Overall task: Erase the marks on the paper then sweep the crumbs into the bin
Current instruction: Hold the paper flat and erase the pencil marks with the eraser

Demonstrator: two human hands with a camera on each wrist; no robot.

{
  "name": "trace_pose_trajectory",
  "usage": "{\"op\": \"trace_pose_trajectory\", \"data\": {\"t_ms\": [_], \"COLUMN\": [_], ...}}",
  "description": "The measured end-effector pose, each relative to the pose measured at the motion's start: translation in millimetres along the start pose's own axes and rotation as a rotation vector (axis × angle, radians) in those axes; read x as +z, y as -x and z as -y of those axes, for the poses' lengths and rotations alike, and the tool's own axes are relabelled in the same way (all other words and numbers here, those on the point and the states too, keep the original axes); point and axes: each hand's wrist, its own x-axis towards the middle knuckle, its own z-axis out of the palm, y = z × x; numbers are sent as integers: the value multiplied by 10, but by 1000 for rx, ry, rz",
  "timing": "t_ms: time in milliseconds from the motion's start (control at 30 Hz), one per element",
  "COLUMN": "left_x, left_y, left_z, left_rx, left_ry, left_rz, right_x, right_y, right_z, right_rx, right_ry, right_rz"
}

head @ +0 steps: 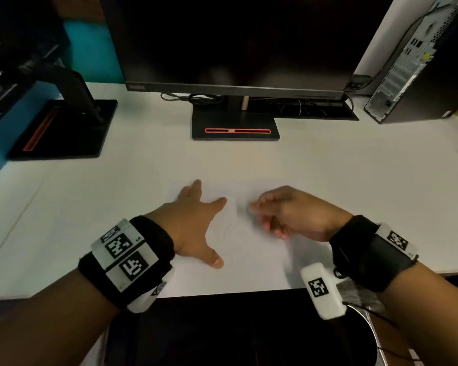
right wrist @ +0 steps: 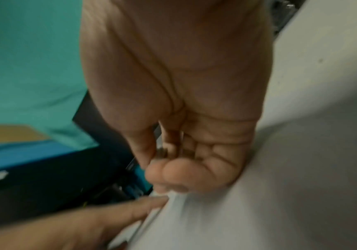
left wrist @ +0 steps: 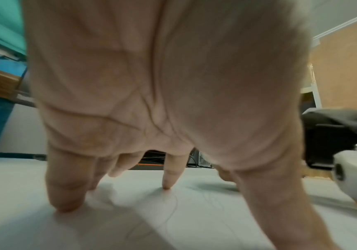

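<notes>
A white sheet of paper point(head: 249, 249) lies on the white desk near its front edge. It carries faint pencil marks point(head: 232, 227), which show as thin curved lines point(left wrist: 173, 206) in the left wrist view. My left hand point(head: 196, 223) lies spread on the sheet's left part, its fingertips point(left wrist: 66, 203) pressing down. My right hand point(head: 283, 212) is on the sheet to the right, fingers curled. It pinches a small pale eraser point(head: 250, 207) that touches the paper; the hand is blurred. In the right wrist view the curled fingers point(right wrist: 173, 172) hide the eraser.
A monitor on a black stand point(head: 235, 125) is behind the paper, with a second stand point(head: 61, 128) at the left. A computer tower point(head: 418, 70) is at the back right. A bin point(head: 373, 326) with a metal rim sits below the desk's front edge at the lower right.
</notes>
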Motion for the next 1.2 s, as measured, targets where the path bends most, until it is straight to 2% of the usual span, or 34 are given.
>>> {"op": "trace_pose_trajectory", "data": {"t_ms": [67, 133, 267, 333, 433, 467, 567, 600, 733, 867, 1000, 1133, 1200], "left_x": [8, 26, 15, -4, -13, -14, 1, 4, 3, 4, 4, 3, 5], "left_y": [-41, -67, -80, -88, -96, -97, -85, -81, -90, -94, -88, -93, -87], "left_z": [5, -3, -25, -28, -53, -59, -75, -75, -81, -95, -89, -98, -83], "left_rx": [23, 59, 74, 50, 21, 14, 5, 5, -1, -8, -12, -5, -4], "left_ry": [16, 36, 26, -7, -52, -65, -75, -76, -84, -76, -77, -82, -78], "left_rz": [-26, -25, 13, 45, 77, 78, 83, 81, 82, 81, 89, 85, 82], "right_x": [14, -26, -107, -20, 130, 102, -67, -60, 110, -15, 168, 40, 115], "right_y": [90, 134, 160, 212, 305, 290, 220, 235, 348, 315, 383, 344, 372], "right_z": [-10, 7, 38, 48, 48, 29, -59, -79, -117, -114, -133, -152, -141], "right_rx": [8, 22, 7, -31, -28, -36, -94, -100, -88, -82, -89, -62, -75], "right_ry": [309, 510, 703, 772, 782, 780, 758, 760, 812, 768, 815, 735, 767], "right_rz": [68, 79, -32, 39, 228, 209, -7, -26, 151, -4, 93, -28, -7]}}
